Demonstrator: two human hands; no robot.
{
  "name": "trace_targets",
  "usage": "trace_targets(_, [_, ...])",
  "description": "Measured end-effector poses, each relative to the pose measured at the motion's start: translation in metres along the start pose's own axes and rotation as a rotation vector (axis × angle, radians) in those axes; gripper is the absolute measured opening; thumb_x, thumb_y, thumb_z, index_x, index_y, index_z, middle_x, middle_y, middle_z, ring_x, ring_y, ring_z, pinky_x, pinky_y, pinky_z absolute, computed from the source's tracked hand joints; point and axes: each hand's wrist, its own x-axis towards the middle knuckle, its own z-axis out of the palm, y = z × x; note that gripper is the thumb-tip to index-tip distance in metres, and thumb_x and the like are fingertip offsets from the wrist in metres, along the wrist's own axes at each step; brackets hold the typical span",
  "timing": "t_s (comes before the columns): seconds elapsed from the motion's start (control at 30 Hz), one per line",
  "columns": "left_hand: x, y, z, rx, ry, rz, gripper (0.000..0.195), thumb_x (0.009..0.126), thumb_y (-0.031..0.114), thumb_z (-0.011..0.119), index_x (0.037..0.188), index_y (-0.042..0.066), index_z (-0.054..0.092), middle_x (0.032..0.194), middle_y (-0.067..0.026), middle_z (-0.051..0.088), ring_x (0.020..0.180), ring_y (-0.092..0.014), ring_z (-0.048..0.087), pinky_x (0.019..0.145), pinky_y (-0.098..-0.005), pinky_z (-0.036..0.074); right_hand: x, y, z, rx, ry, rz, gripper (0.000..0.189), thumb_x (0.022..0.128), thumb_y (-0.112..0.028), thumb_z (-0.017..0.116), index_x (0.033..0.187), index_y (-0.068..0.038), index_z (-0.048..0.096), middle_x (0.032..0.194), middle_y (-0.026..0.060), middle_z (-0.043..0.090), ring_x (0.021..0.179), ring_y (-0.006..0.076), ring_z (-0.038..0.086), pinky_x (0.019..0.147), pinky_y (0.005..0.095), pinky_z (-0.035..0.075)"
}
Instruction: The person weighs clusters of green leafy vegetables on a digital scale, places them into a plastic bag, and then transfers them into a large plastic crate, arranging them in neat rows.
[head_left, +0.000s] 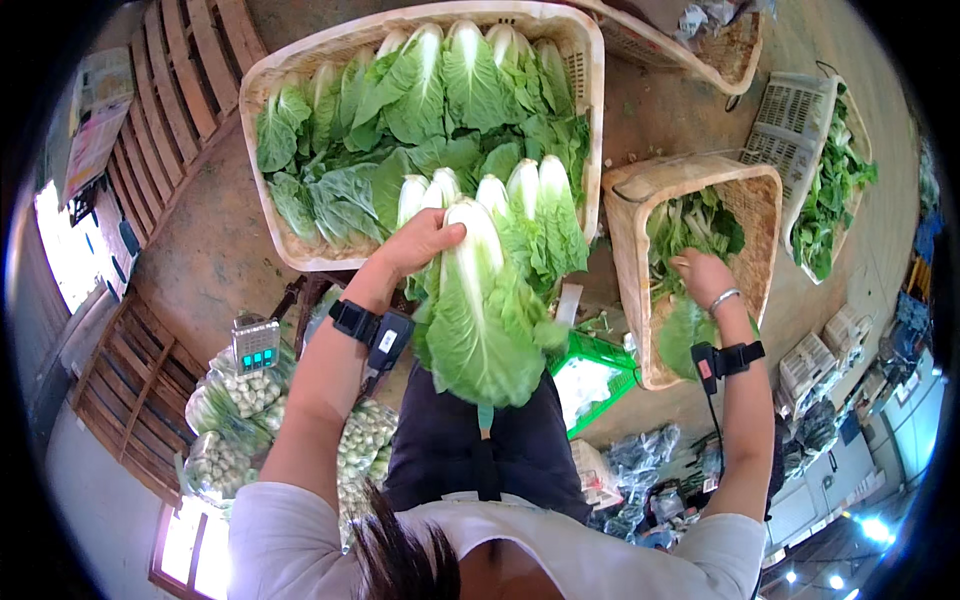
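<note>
My left hand (420, 241) grips a head of leafy Chinese cabbage (480, 330) by its white base, leaves hanging down over my lap. Behind it a large pale plastic crate (251, 150) holds rows of similar cabbages (469, 82), and several more with white bases up stand at its near side. To the right, my right hand (703, 276) is over a tilted plastic basket (622, 225) that holds loose leaves and stems (694, 217). Its fingers are pinched on a green leaf (684, 337), which hangs down from them inside the basket.
A green crate (600, 375) with white contents is beside my right leg. At the left are a digital scale display (256, 346), bagged vegetables (247, 390) and wooden pallets (142, 375). Another basket of greens (825, 195) lies at the far right, and a further crate (739, 75) at the top.
</note>
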Motion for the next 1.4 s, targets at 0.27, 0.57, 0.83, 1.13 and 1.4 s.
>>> trace_targets(0.27, [0.033,-0.028,-0.024,0.926,0.512,0.222,0.062,0.063,0.05,0.07,0.096,-0.002,0.06,0.087,-0.0204,0.06,0.078,-0.033,0.059,0.07,-0.036,0.046,0.03,-0.169,0.057,0.344,0.411,-0.438,0.065,0.071,-0.035,0.063,0.124,-0.002,0.043,0.126,0.0236,0.041,0.113,0.0388,0.041,0.097,0.0414,0.034])
trace_targets(0.57, [0.018,-0.012,-0.043,1.113,0.687,0.059,0.041,0.079,0.043,0.055,0.077,0.003,0.062,0.073,-0.0157,0.061,0.069,-0.034,0.059,0.061,-0.0408,0.046,0.057,-0.287,0.129,-0.144,0.271,-0.478,0.075,0.074,-0.054,0.054,0.136,-0.017,0.03,0.144,0.0214,0.011,0.133,0.0375,0.007,0.099,0.0634,0.008])
trace_targets(0.83, [0.015,0.063,-0.027,0.384,0.65,0.386,0.032,0.081,0.025,0.057,0.101,0.0,0.055,0.081,-0.0142,0.059,0.076,-0.024,0.057,0.068,-0.0339,0.044,0.061,-0.283,0.021,1.454,0.097,-0.417,0.056,0.085,-0.042,0.049,0.132,-0.015,0.034,0.131,0.0147,0.038,0.12,0.0286,0.039,0.095,0.0459,0.035])
trace_targets(1.13, [0.065,0.111,0.003,0.833,0.19,0.62,0.042,0.074,0.012,0.056,0.114,0.005,0.049,0.11,-0.0164,0.053,0.1,-0.033,0.051,0.083,-0.042,0.042,0.139,-0.109,0.027,1.692,0.275,0.206,0.026,0.087,-0.031,0.052,0.094,-0.006,0.053,0.086,0.0076,0.058,0.079,0.0181,0.056,0.07,0.0331,0.046])
trace_targets(1.4, [0.157,0.104,-0.143,1.406,1.009,0.11,0.065,0.077,0.032,0.057,0.127,-0.003,0.034,0.126,-0.0164,0.04,0.12,-0.029,0.032,0.095,-0.0415,0.029,0.144,-0.14,-0.026,0.475,0.441,0.073,0.043,0.081,-0.026,0.058,0.115,0.0,0.052,0.106,0.0215,0.058,0.093,0.0327,0.058,0.084,0.0345,0.045])
